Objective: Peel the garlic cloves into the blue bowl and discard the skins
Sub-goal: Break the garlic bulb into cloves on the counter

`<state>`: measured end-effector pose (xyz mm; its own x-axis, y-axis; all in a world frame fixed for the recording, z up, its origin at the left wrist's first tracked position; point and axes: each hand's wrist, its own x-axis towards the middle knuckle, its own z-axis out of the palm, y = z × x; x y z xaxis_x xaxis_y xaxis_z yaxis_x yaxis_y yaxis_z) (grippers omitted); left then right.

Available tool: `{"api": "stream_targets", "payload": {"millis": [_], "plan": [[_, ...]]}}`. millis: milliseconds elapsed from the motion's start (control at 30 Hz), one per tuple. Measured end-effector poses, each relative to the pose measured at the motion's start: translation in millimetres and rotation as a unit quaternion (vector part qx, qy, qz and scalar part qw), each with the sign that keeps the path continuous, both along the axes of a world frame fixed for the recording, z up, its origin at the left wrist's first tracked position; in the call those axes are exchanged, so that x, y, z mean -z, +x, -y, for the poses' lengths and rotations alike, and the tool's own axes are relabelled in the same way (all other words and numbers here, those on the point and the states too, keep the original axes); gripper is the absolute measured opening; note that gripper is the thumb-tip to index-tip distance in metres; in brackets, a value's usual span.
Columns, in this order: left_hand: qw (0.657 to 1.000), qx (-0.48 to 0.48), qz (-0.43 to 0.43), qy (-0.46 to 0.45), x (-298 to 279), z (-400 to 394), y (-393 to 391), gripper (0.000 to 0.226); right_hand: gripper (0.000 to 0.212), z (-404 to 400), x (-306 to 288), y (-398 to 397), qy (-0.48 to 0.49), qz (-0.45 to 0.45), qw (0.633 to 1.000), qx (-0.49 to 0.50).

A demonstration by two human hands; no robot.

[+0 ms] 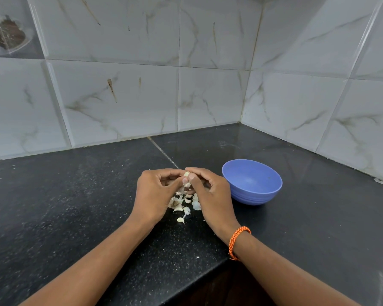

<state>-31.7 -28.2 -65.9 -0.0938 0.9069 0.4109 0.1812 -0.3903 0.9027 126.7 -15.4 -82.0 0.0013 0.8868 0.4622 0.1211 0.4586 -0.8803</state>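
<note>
An orange braided wristband (239, 242) circles the right wrist at lower right of the frame. Above it, at centre, the right hand (210, 195) and left hand (156, 193) meet, fingertips of both pinching one garlic clove (186, 174). It is small, pale cream; its long axis cannot be told. Loose cloves and skins (184, 204) lie on the black counter (64, 206) beneath. The blue bowl (252, 182) sits upright just right of the hands.

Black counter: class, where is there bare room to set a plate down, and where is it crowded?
Bare: counter left of the left hand, and between blue bowl and right wall. Crowded: the garlic pile under both hands.
</note>
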Motion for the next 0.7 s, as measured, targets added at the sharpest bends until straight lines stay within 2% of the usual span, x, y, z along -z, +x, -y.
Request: {"api": "stream_targets", "payload": {"millis": [167,300,400,567,700], "plan": [[1.0,0.002,-0.007,-0.011,-1.6,1.4,0.3,0.013,0.016,-0.3,-0.2,2.7,0.012,0.006,1.0,0.013],[0.998,-0.018,-0.062,0.006,-2.0,2.3,0.8,0.015,0.016,-2.5,1.0,2.0,0.021,0.006,1.0,0.017],[0.997,-0.017,-0.07,0.02,-3.4,3.2,1.2,0.015,0.015,-3.1,0.0,2.0,0.017,-0.02,1.0,0.0],[0.997,-0.023,-0.06,0.033,-8.2,4.9,-0.6,0.04,0.01,-2.5,-2.2,4.7,-0.004,-0.056,0.998,-0.035],[0.997,-0.022,-0.066,0.044,-10.2,4.0,-3.8,0.041,0.011,-3.2,-1.9,5.0,-0.028,-0.098,0.992,-0.071]]}}
